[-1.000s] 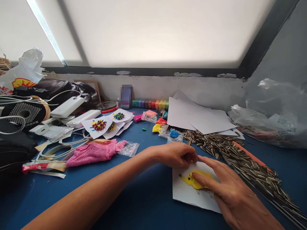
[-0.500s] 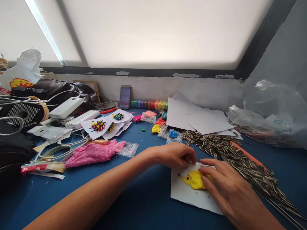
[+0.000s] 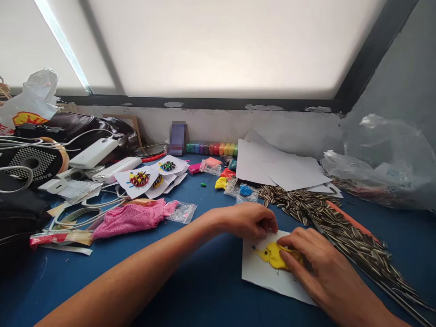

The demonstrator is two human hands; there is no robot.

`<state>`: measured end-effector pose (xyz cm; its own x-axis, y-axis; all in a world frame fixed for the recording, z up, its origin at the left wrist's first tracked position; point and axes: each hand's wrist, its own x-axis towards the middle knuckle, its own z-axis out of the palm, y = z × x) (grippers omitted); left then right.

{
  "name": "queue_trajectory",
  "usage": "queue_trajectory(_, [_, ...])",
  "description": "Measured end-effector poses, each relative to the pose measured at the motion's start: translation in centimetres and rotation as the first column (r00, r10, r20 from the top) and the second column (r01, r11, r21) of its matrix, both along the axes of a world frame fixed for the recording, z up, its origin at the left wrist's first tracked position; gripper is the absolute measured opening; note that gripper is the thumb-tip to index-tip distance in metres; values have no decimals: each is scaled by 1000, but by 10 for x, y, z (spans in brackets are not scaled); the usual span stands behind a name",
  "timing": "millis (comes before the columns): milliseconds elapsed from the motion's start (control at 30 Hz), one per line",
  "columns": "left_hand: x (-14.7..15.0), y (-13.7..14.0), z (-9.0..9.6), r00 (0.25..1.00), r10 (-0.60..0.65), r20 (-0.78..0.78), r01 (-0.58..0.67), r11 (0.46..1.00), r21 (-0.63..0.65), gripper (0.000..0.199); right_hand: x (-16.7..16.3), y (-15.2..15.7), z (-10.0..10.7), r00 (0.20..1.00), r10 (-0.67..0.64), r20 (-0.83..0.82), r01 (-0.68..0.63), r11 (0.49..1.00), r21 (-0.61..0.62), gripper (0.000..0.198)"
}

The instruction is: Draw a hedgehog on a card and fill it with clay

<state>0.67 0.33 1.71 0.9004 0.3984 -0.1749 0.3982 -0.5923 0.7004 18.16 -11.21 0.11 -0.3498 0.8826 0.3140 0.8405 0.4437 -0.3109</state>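
Observation:
A white sheet of paper [image 3: 259, 274] lies on the blue table, bearing a yellow clay animal [image 3: 275, 259] with a pointed snout, a dark nose and a black eye. Thin drawn lines show below its body. My left hand [image 3: 250, 221] is closed at the paper's upper left edge, its fingertips curled down and partly hidden. Over the animal's right side, my right hand [image 3: 316, 263] has its thumb and fingers drawn together on the yellow clay, covering part of the body.
Sunflower seeds [image 3: 350, 240] spread right of the paper. Blank sheets [image 3: 282, 168] lie behind, near opened clay packets [image 3: 245, 190] and a row of coloured clay [image 3: 213, 149]. A pink cloth [image 3: 131, 219], seed-decorated pictures [image 3: 139, 178] and cables are on the left.
My right hand's fingers have moved slightly left and closed together on the yellow clay. The left hand stays at the paper's edge.

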Motion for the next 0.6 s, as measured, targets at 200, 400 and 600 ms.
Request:
queue_trajectory(200, [0, -1, 1, 1000, 1, -4, -1, 1000, -14, 34, -2, -4, 2, 999, -18, -45, 17, 1000, -23, 19])
queue_trajectory(400, [1, -1, 3, 1000, -4, -19, 4, 1000, 3, 33, -2, -4, 0, 997, -31, -69, 30, 999, -15, 18])
queue_trajectory(600, [1, -2, 4, 1000, -6, -18, 6, 1000, 14, 34, -4, 0, 0, 999, -18, 46, 17, 1000, 24, 25])
